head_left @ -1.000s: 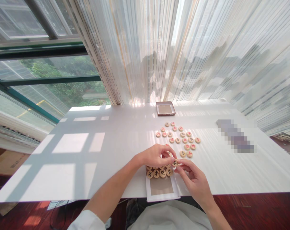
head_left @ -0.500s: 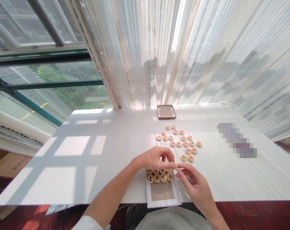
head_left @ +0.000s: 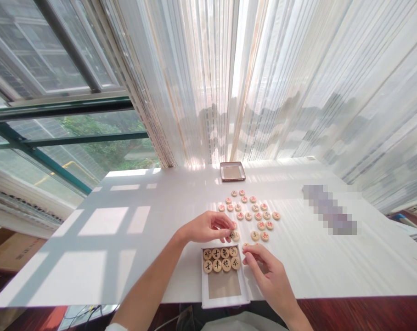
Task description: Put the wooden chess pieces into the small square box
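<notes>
the left hand [head_left: 206,227] reaches in palm down, fingers curled narrow over two wooden xiangqi pieces [head_left: 233,235] on the white table [head_left: 298,262]; the fingers hide part of them, so i can't tell if it grips them. the right hand [head_left: 265,269] comes up from below, its thumb and forefinger closed narrow on a wooden piece [head_left: 245,246], which seems pinched, though mostly hidden. just left of it, a white card tray [head_left: 203,287] holds two rows of black-marked pieces [head_left: 221,259]. red-marked pieces [head_left: 250,209] lie spread beyond the hands, toward a shallow brown-rimmed lid [head_left: 232,171].
</notes>
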Demonstrator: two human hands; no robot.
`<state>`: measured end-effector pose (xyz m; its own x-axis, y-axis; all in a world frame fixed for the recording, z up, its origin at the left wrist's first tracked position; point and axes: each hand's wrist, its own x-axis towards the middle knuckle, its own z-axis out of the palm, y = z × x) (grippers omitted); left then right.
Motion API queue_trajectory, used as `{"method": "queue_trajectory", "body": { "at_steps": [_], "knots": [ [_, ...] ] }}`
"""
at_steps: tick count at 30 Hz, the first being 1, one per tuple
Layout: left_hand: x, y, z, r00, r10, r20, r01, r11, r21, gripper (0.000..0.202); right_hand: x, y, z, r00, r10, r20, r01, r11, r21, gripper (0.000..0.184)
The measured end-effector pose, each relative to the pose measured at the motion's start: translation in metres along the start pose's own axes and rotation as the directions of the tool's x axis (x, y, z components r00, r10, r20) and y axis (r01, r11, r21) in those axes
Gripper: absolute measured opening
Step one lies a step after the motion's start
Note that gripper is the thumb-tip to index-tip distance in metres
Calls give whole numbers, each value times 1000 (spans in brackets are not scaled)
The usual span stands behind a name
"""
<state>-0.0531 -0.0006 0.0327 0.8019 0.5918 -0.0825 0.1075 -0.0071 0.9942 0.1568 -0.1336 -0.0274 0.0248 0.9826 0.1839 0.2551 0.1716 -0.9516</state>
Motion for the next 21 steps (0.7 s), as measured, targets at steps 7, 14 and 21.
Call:
{"method": "queue_trajectory", "body": {
  "at_steps": [7,14,21],
  "knots": [
    [-35,20,11,987,-44,-154,93,942,322,22,-1,3,-2,999,-26,47,27,999,-20,19],
    [-72,22,20,957,-143,-252,244,867,434,19,0,1,-3,997,-64,37,67,995,-70,19],
    [-87,23,24,948,-131,-289,266,827,496,16,-1,6,-3,983,-107,149,122,988,-97,18]
  ]
}}
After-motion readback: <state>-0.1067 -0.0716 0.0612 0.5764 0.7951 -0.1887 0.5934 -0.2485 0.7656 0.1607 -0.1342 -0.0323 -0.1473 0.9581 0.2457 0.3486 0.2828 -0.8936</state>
